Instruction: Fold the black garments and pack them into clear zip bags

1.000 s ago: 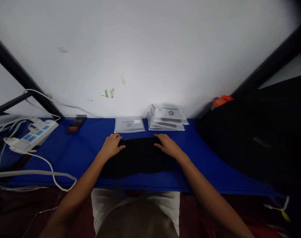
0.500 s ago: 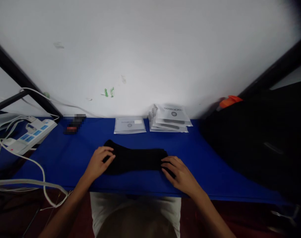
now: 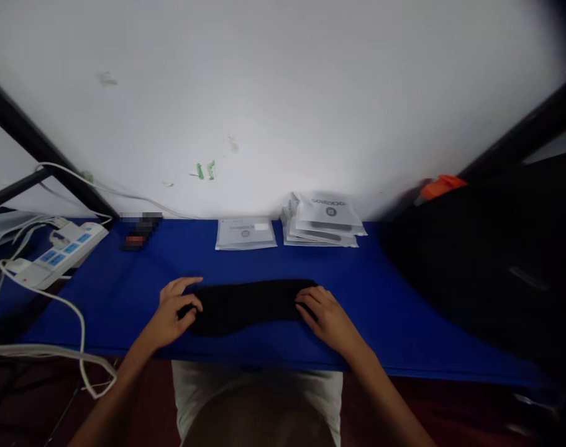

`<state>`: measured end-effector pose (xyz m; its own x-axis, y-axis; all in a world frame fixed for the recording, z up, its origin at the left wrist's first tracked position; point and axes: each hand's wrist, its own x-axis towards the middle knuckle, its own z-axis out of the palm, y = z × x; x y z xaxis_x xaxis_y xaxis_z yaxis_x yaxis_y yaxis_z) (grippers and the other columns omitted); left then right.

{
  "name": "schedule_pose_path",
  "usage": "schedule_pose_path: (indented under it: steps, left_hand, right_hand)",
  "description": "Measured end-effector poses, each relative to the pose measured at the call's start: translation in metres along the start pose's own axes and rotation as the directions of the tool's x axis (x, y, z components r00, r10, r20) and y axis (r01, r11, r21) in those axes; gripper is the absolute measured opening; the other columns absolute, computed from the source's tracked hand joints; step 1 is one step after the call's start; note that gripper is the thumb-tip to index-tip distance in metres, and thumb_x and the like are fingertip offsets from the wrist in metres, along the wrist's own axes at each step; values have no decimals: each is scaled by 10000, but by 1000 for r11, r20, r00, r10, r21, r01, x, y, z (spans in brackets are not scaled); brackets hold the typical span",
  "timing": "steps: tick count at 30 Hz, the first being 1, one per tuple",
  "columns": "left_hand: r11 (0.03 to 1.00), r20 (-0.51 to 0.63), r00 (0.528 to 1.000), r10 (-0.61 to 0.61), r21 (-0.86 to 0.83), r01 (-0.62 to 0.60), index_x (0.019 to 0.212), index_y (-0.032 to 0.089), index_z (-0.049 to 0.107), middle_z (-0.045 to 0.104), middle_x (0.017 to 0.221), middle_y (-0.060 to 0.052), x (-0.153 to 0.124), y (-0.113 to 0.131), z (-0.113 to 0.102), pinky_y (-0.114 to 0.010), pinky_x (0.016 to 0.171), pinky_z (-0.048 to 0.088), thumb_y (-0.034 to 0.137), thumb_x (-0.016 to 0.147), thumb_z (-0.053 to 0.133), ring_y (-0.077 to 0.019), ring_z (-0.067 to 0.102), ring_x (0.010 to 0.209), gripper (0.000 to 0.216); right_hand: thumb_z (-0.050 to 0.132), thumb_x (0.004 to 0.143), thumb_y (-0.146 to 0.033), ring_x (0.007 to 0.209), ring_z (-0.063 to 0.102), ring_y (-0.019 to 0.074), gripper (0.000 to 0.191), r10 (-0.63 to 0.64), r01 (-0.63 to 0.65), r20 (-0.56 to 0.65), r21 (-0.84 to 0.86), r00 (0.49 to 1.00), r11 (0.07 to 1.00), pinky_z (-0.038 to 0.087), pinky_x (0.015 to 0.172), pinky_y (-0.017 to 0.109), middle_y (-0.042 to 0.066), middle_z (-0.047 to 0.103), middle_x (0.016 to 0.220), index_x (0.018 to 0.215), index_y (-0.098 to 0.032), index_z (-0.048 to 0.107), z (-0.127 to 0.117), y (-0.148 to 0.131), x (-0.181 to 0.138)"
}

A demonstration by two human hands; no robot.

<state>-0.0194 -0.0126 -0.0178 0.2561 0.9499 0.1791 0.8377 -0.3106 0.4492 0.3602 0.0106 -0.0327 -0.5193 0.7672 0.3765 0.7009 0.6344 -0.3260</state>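
Observation:
A long piece of black cloth (image 3: 250, 304) lies flattened across the blue tabletop in front of me. Its dark surface hides any folds or seams. My left hand (image 3: 173, 313) is at its left end, with thumb and a finger closed on the edge and another finger stretched out above. At the right end, the fingers of my right hand (image 3: 327, 316) are bent over the cloth, and the thumb is at its lower edge.
Behind the cloth lies a single frosted plastic pouch (image 3: 245, 236), beside a pile of similar pouches (image 3: 327, 217). A white power strip (image 3: 61, 254) with cables stands at the left. A large black item (image 3: 469, 273) covers the right side, with something orange (image 3: 443, 186) behind it.
The cloth's left end has come down and lies straighter, without the raised corner. My left hand has moved left and slightly down; my right hand has shifted slightly left over the cloth.

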Motion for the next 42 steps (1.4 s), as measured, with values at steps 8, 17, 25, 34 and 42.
schedule_pose_path:
  steps: [8, 17, 25, 34, 42]
  left_hand:
    - [874, -192, 922, -337, 299, 382, 1041, 150, 634, 535, 1298, -200, -25, 12, 14, -542, 917, 441, 599, 765, 629, -402, 464, 1201, 528]
    - [838, -302, 805, -511, 35, 545, 1036, 246, 535, 656, 873, -33, 0, 25, -10, -372, 651, 502, 413, 825, 579, -242, 637, 703, 273]
    - [989, -131, 982, 135, -37, -141, 1304, 255, 461, 648, 1214, -54, 25, 66, 19, -453, 1080, 365, 314, 887, 561, -242, 574, 1174, 433]
    - [950, -262, 921, -288, 41, 308, 1014, 167, 616, 517, 1347, -188, 14, 38, 44, -608, 1009, 381, 496, 780, 684, -417, 429, 1278, 410]
    - [974, -144, 967, 212, -48, -221, 1076, 230, 587, 583, 1290, -97, 28, 94, 44, -504, 1050, 389, 188, 799, 626, -292, 507, 1242, 283]
  right_hand:
    - [530, 945, -216, 929, 624, 229, 121, 27, -8, -229, 85, 973, 996, 519, 807, 399, 90, 678, 984, 1002, -203, 636, 6, -2, -6]
    - [504, 957, -236, 925, 627, 237, 132, 133, -91, -275, 160, 952, 983, 535, 815, 426, 88, 674, 962, 1003, -219, 627, 4, 0, -10]
    - [486, 968, -277, 919, 636, 245, 155, 133, -91, -253, 171, 958, 981, 525, 836, 442, 90, 679, 957, 998, -224, 629, 4, 0, -11]
    - [518, 955, -217, 904, 633, 220, 101, 113, -64, -271, 182, 956, 981, 521, 840, 419, 76, 678, 938, 984, -210, 615, 4, 1, -9]
    - [535, 934, -271, 1051, 614, 269, 290, 109, -79, -208, 148, 972, 986, 525, 892, 474, 129, 646, 1126, 1218, -213, 545, -1, -4, -11]
